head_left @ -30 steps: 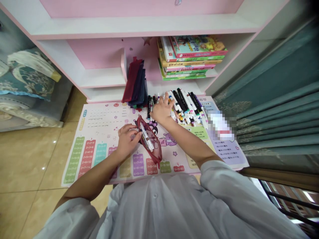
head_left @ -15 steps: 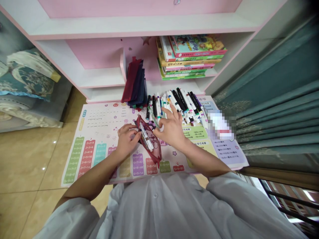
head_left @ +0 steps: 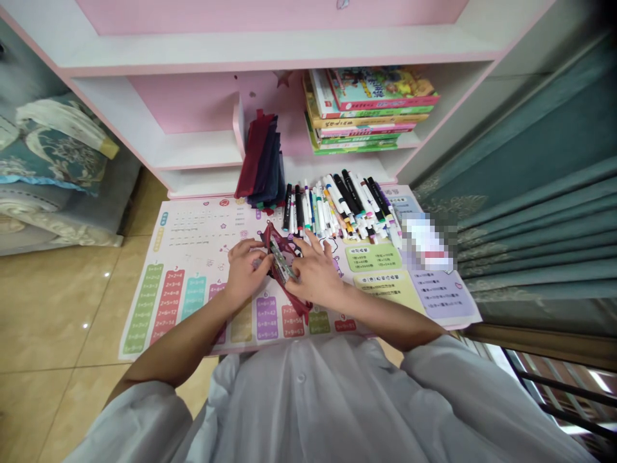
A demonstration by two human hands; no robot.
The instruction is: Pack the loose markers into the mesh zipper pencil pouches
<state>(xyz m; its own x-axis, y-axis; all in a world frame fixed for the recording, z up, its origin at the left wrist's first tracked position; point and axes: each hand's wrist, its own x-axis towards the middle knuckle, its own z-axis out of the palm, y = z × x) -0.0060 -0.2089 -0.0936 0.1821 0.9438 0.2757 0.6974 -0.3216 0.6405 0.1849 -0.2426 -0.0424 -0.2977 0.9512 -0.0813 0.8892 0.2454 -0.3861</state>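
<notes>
If the left grip (head_left: pixel 248 271), pinching the left edge of the pouch (head_left: pixel 299 306), slackens, the pouch may close and snag the pen (head_left: pixel 280 258) held at its opening by the right grip (head_left: pixel 315 275).

Cloth pouch (head_left: pixel 297 301), smooth plastic markers (head_left: pixel 348 195)

With our left hand (head_left: pixel 247 273) we pinch the edge of a dark red, sheer zippered pouch (head_left: pixel 304 309); our right hand (head_left: pixel 317 275) holds a slim greenish pen (head_left: pixel 281 257) at its opening. Beyond lie white and black plastic markers (head_left: pixel 348 200), beside flat red-and-navy fabric pouches (head_left: pixel 263 164).
</notes>
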